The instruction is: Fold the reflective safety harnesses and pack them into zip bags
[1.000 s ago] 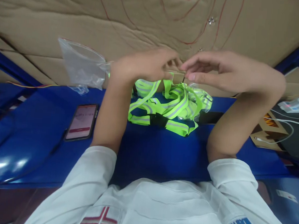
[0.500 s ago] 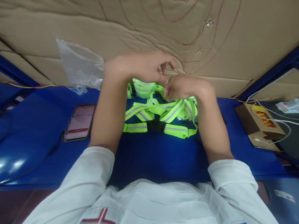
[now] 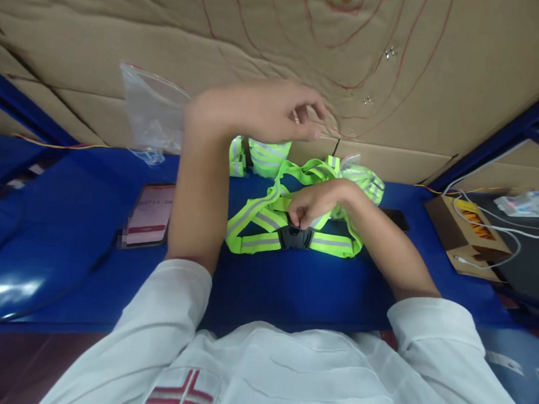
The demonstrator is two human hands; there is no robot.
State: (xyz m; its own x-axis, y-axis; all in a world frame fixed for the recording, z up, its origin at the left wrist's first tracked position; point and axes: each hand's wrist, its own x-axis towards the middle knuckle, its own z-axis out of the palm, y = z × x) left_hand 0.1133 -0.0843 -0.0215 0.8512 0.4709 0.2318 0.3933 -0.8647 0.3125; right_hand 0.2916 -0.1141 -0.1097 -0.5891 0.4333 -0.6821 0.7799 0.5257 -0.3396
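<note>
A neon-yellow reflective vest (image 3: 261, 244) of grey-striped straps lies on the blue bench, with a black plastic piece (image 3: 296, 238) at its front strap. My right hand (image 3: 320, 200) is closed, its fingertips pressed together at the top edge of that black piece. Above the back of the straps hovers my left hand (image 3: 276, 110), a little blurred. Its fingers are curled with a gap between thumb and forefinger, and nothing clear shows between them. Rolled reflective straps (image 3: 267, 157) stand behind. More neon straps in clear plastic (image 3: 366, 181) lie at the right.
A lit phone (image 3: 151, 215) lies left of my forearm, and a dark flat object (image 3: 395, 219) right of the vest. A clear zip bag (image 3: 153, 111) leans on the cardboard wall (image 3: 262, 47). An open cardboard box (image 3: 465, 231) and white cables (image 3: 517, 228) are at the right of the blue bench (image 3: 80, 195).
My right hand has dropped away from my left hand, down toward me onto the vest's black piece. The left hand remains raised, its thumb and forefinger still curled. The view has shifted slightly.
</note>
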